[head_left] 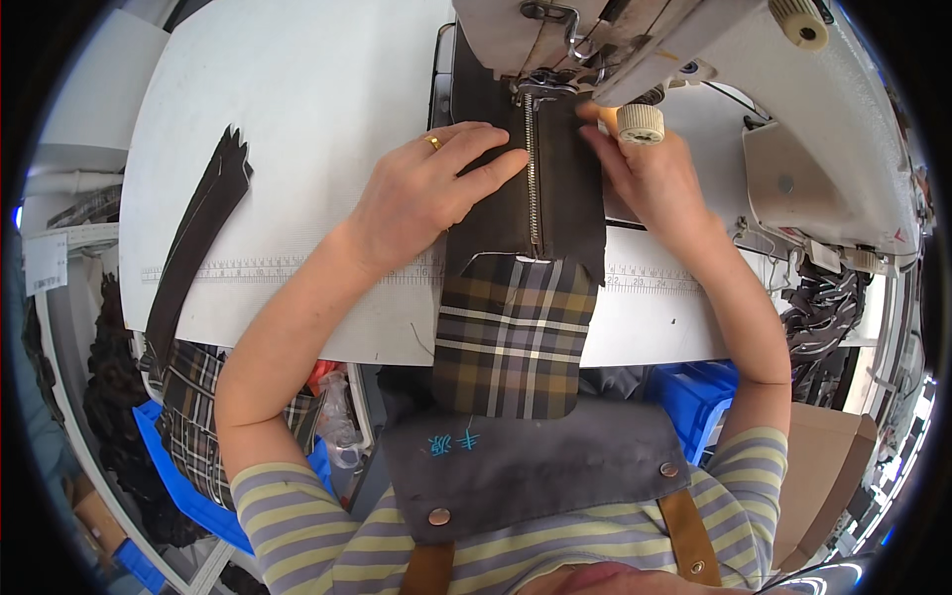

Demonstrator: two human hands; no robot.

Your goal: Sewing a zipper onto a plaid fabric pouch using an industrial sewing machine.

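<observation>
The white table (288,109) spreads beneath the sewing machine (813,119), far right. The dark panel (486,218) lies mid-table, its far end under the machine's head; plaid cloth (511,337) overhangs the near edge. The left hand (421,188) rests loosely spread on the panel, gripping nothing. The right hand (650,178) curls at its right edge; whether it pinches, I cannot tell. Between them runs a metal zip (533,188).

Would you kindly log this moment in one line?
left hand: on dark fabric; right hand: at fabric's right edge; zipper: top at sewing machine
</observation>
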